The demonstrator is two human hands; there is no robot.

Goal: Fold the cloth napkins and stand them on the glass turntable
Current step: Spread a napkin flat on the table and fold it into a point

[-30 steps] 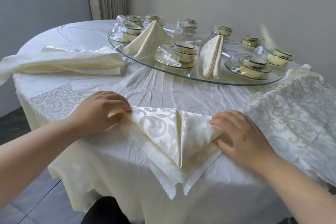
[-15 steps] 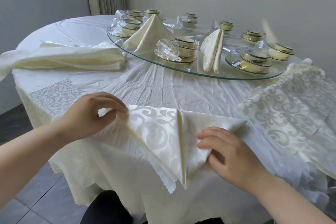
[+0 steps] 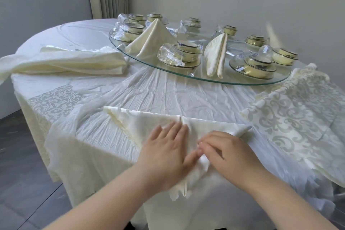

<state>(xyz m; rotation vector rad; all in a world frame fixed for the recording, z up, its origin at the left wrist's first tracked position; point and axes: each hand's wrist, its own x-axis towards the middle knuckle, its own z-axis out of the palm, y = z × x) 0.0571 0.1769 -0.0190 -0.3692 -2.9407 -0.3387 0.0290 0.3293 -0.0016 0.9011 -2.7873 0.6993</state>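
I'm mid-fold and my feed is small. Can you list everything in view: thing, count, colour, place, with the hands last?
Glass turntable: one, clear, far side of the table.
Standing napkins: two, cream, on the turntable; the second is right of centre.
Bowl sets: about nine, cream with dark rims, in clear wrap, spread round the turntable.
Napkin being folded: one, cream damask, near edge, under both hands.
Loose napkin pile: cream, left of the turntable; count unclear.
Patterned cloth: one, cream with grey scrolls, right side.
Tablecloth: one, white, crinkled, over the round table.
Left hand: flat on the napkin.
Right hand: fingers bent at the napkin's centre fold; grip unclear.
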